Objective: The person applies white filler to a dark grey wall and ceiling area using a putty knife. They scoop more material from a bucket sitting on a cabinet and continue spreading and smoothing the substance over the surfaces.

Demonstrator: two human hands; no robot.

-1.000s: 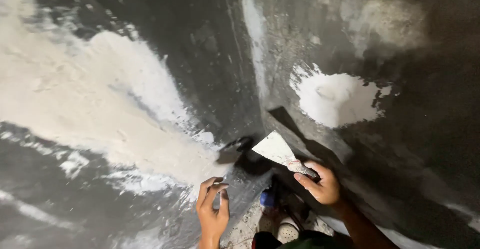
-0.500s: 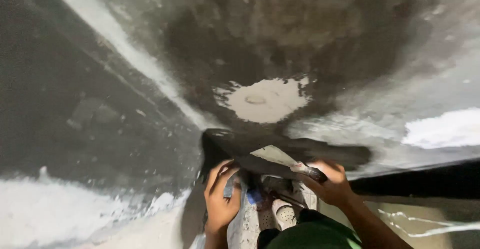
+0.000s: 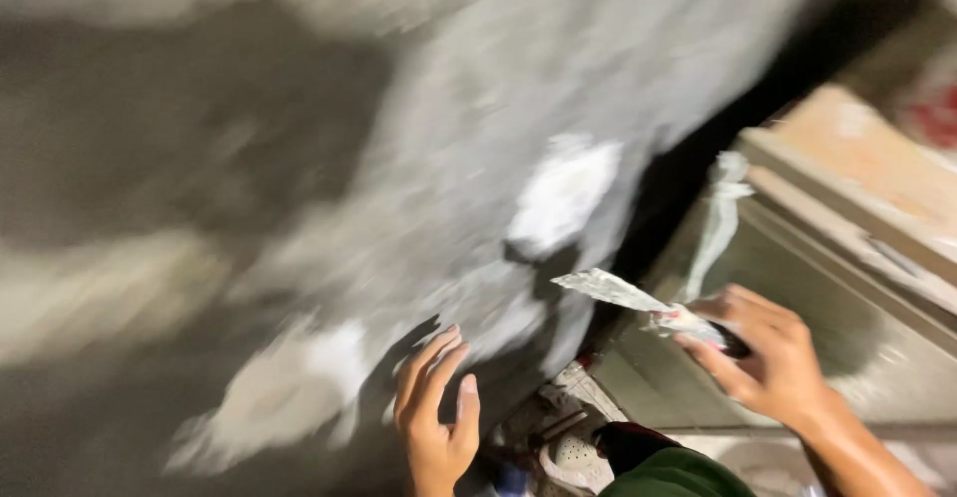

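Right hand (image 3: pixel 773 357) grip closed tight around the dark handle of a putty knife (image 3: pixel 638 303), flat blade smeared with white paste pointing left, left hand (image 3: pixel 436 412) open with fingers spread, holding nothing, close to the blurry grey wall (image 3: pixel 399 158), white patch (image 3: pixel 563 193) above the blade

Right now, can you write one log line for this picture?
right hand: grips white-smeared flat putty knife | left hand: open, empty | grey patched wall: blurred

Motion blur smears the grey wall (image 3: pixel 299 158) and its white patches (image 3: pixel 563 193).
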